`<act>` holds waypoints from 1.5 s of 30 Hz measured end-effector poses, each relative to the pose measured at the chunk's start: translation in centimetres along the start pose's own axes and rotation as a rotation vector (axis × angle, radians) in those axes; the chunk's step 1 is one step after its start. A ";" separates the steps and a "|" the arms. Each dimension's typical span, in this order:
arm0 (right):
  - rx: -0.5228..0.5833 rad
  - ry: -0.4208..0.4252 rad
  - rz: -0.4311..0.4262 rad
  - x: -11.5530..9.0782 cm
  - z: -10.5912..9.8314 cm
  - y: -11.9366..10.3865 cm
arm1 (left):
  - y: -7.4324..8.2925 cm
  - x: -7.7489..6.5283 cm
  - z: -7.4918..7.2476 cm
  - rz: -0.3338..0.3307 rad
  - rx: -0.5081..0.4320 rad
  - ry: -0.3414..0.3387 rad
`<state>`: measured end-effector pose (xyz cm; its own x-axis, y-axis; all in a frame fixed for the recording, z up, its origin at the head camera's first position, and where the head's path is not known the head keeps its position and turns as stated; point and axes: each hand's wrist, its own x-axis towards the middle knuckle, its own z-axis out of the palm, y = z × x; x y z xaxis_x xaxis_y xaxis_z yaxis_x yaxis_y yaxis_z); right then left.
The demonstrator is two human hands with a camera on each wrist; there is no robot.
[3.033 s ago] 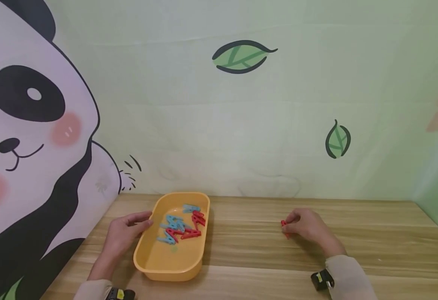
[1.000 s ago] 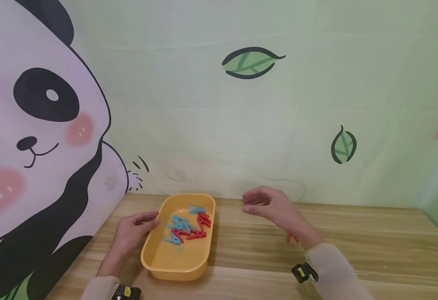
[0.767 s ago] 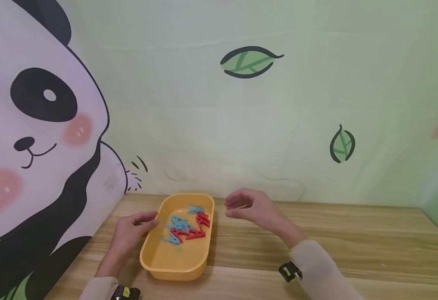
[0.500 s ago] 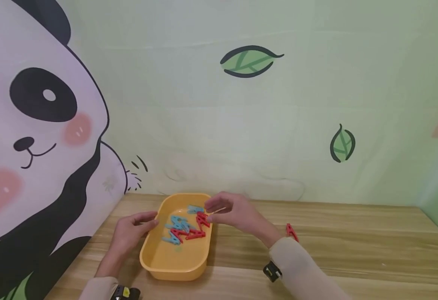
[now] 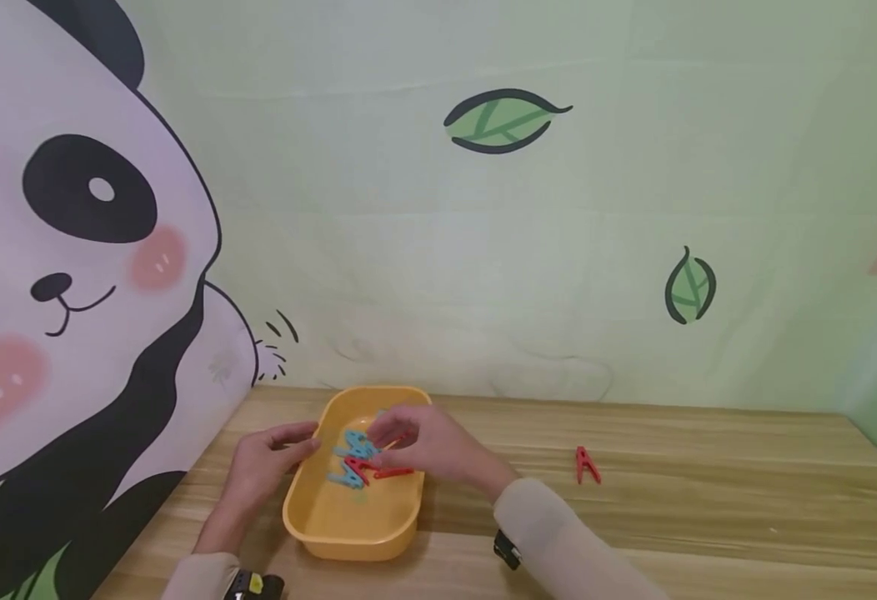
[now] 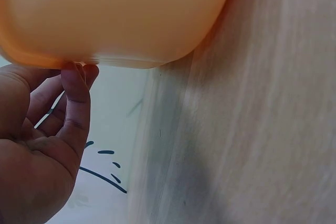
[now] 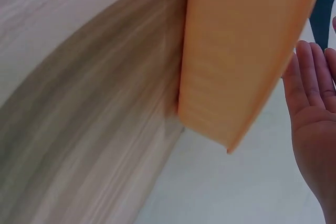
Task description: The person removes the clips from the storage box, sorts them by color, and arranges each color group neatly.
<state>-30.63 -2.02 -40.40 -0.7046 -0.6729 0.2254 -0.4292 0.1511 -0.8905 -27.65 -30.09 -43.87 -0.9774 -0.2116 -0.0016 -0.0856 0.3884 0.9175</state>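
A yellow plastic basin (image 5: 352, 529) stands on the table with several red and light-blue clothespins (image 5: 356, 462) in it. My left hand (image 5: 262, 467) holds its left rim; in the left wrist view, curved fingers (image 6: 76, 103) meet the outer side under the rim. My right hand (image 5: 427, 446) hovers over the right part of the basin, fingers extended and thumb apart, hiding some clothespins. Nothing is visible between those fingers, and the right wrist view shows them fairly straight beside the basin's rim. A single red clothespin (image 5: 587, 465) is on the table to the right.
The wooden table (image 5: 709, 508) runs back to a pale green cloth backdrop (image 5: 378, 250) with leaves and a large panda printed on it. The basin's raised walls lie between both hands. Each wrist bears a small black camera (image 5: 258, 585).
My right hand has let go of a red clothespin on the right of the table and moved left, over the basin. My left hand has stayed at the rim.
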 end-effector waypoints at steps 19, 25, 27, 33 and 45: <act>-0.247 -0.111 0.047 3.5 1.5 0.8 | 0.1 -0.2 0.0 0.033 -0.002 0.019; -0.264 -0.141 0.080 4.5 1.6 1.3 | 0.0 -0.2 0.3 0.046 -0.017 0.016; -0.269 -0.154 0.095 4.9 1.6 1.5 | 0.0 -0.2 0.3 0.042 -0.018 0.023; -0.306 -0.187 0.119 5.6 1.5 1.6 | 0.1 -0.2 0.2 0.045 -0.010 0.028; -0.537 -0.206 0.055 6.2 2.6 2.2 | 0.0 -0.2 0.0 0.040 0.011 0.017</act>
<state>-34.43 -7.75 -41.98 -0.6324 -0.7727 0.0550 -0.6596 0.4999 -0.5613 -27.42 -29.99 -43.87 -0.9767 -0.2106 0.0415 -0.0490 0.4070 0.9121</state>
